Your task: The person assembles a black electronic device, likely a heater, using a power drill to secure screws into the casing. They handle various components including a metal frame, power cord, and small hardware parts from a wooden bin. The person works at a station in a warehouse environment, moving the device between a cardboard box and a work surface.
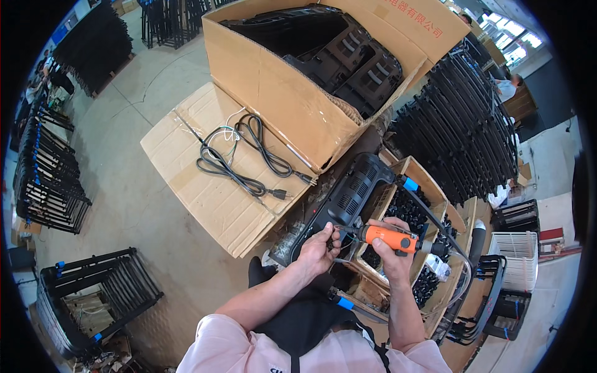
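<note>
My right hand is wrapped round an orange air screwdriver, which lies nearly level with its tip pointing left. A hose runs from its rear end. Close to that tip, my left hand is closed with thumb and fingers pinched together; whatever sits between them is too small to name. Just beyond both hands lies a long black plastic housing with vent slots.
A large cardboard box holds black plastic parts. Two black power cords lie on flattened cardboard. A wooden tray of small black parts stands at right. Stacked black frames fill the far right; a black frame rack stands lower left.
</note>
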{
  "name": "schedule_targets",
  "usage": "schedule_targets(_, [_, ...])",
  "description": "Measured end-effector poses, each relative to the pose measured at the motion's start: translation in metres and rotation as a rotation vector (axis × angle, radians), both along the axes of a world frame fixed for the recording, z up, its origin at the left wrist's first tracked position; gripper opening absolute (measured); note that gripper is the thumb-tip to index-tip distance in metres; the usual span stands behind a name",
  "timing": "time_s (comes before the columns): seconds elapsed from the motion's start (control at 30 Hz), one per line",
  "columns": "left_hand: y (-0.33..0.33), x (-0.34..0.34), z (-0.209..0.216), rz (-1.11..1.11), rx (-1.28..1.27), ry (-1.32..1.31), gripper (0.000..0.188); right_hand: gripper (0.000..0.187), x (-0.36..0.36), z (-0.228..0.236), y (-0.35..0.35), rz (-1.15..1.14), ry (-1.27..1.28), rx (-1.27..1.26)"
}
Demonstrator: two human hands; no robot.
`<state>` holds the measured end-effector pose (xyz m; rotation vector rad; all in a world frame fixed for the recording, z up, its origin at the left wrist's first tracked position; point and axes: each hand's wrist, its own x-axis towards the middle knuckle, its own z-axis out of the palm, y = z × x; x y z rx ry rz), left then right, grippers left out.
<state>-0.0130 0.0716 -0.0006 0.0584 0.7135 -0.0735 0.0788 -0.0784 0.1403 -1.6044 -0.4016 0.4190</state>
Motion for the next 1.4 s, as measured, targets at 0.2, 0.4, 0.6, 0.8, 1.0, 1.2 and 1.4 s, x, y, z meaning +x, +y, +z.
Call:
schedule_targets(0.2, [-0.01,0.001,0.002,0.078,-0.044,-0.076,0.029,0.055,-0.016,-0.012,-0.013,-0.001,0.019,0.036])
schedule_targets(0.4, [-0.017,-0.005,0.003,0.14,-0.066,-0.152,0.028,0.054,-0.023,-0.007,-0.017,0.033,-0.038,0.016])
schedule_targets(0.6, [-0.017,-0.017,0.003,0.142,-0.093,-0.206,0.032,0.055,-0.029,-0.007,-0.014,0.059,-0.022,0.029])
schedule_targets(0.8, [-0.028,-0.04,0.006,0.003,0.096,-0.018,0.038,0.055,-0.03,-0.024,0.003,0.093,-0.041,-0.01])
schedule_targets(1.0, [-0.023,-0.07,0.008,-0.164,0.188,-0.089,0.032,0.052,-0.029,-0.043,0.027,0.126,-0.035,-0.003])
schedule_targets(1.2, [-0.022,-0.083,-0.017,-0.197,0.255,-0.148,0.028,0.052,-0.023,-0.051,0.041,0.159,-0.043,-0.03])
schedule_targets(1.4, [-0.021,-0.083,-0.011,-0.181,0.336,-0.14,0.024,0.048,-0.022,-0.033,0.058,0.254,-0.069,-0.14])
